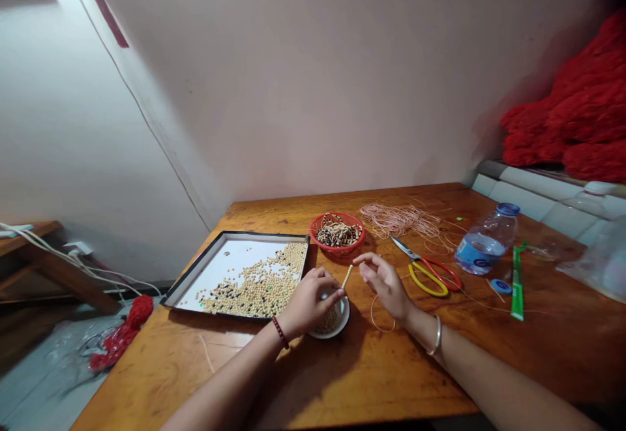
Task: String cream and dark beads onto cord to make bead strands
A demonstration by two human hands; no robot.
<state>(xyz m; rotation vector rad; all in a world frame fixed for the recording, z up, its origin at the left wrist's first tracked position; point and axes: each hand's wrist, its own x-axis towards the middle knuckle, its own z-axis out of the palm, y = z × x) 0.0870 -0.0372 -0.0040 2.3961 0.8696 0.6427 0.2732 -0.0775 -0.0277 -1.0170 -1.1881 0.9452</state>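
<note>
My left hand [315, 297] is closed, thumb and fingers pinching the lower end of a short strand of pale beads [347, 276] that stands up at a slant. Under it sits a small white bowl [343, 322] with pale beads inside, partly hidden by the hand. My right hand [384, 282] is just right of the strand, its fingers apart and slightly bent. The index fingertip is close to the strand's upper end; whether they touch I cannot tell. A thin cord [372, 319] curves in a loop on the table below the right hand.
A black-edged tray [220, 248] of loose beads lies at left. Behind my hands stands a red basket [360, 238] of strung beads beside tangled pink cord [401, 220]. Scissors [430, 274], a water bottle [482, 242], its blue cap [500, 286] and a green packet [517, 284] lie at right.
</note>
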